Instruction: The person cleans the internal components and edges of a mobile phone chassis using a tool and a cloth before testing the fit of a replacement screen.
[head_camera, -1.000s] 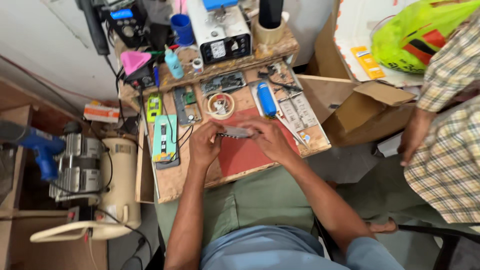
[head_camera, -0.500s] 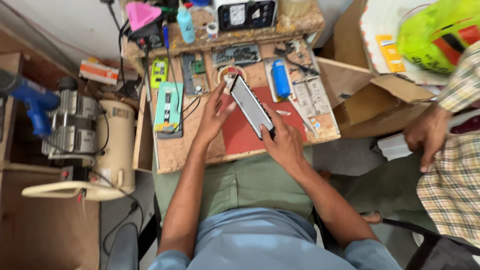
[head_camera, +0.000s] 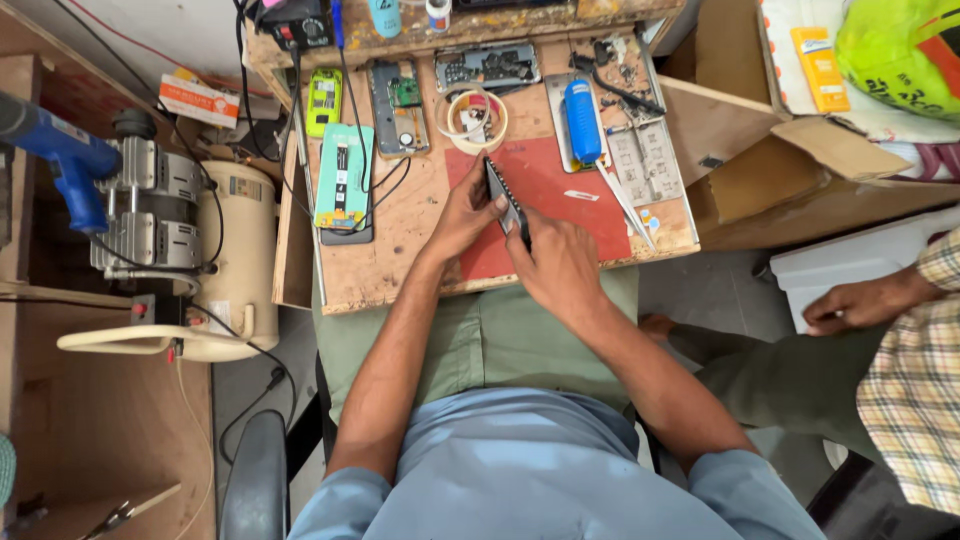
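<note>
A dark phone (head_camera: 503, 193) stands on its edge over the red mat (head_camera: 570, 190) on a small wooden workbench (head_camera: 400, 250). My left hand (head_camera: 462, 212) grips it from the left, fingers on its upper part. Its lower end is clasped from the right by my right hand (head_camera: 555, 262). The phone's face is seen almost side-on, so its screen side is hidden.
On the bench lie a roll of tape (head_camera: 470, 118), a blue tool (head_camera: 583, 121), tweezers (head_camera: 628, 208), opened phones (head_camera: 398, 105) and a teal device (head_camera: 343, 178). A compressor (head_camera: 190, 250) stands left. Another person's hand (head_camera: 860, 300) rests at right near cardboard boxes (head_camera: 790, 180).
The phone went from lying flat under my hands, to being lifted with its screen showing, to now being turned on edge between both hands. The view shifted so the bench sits higher.
</note>
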